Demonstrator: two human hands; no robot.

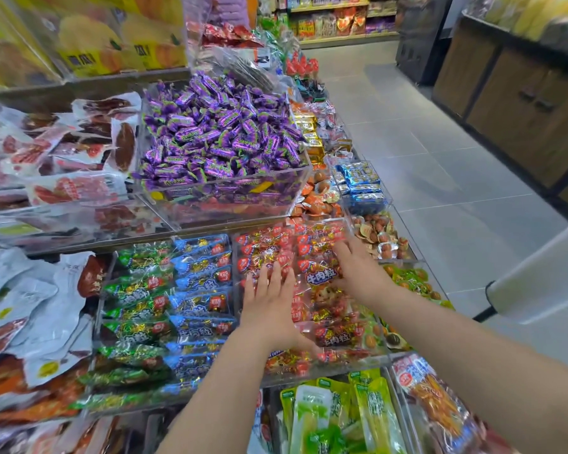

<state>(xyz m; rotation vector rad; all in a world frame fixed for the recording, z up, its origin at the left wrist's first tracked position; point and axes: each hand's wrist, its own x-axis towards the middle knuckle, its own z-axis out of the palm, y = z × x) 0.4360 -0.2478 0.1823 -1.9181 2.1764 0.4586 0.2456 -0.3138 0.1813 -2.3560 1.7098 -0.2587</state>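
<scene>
Both my hands lie on a clear bin of red snack packets (322,257) at the front of a shop display. My left hand (269,306) rests flat on the packets with its fingers straight and spread. My right hand (358,270) reaches in from the right, its fingers stretched over the packets near the bin's right side; its fingertips are partly hidden among the wrappers. Neither hand visibly grips a packet.
Blue packets (204,283) and green packets (135,290) fill the bins to the left. A raised clear box of purple candies (220,136) stands behind. Green pouches (335,417) lie in front. A tiled aisle (440,165) runs on the right beside wooden cabinets (522,103).
</scene>
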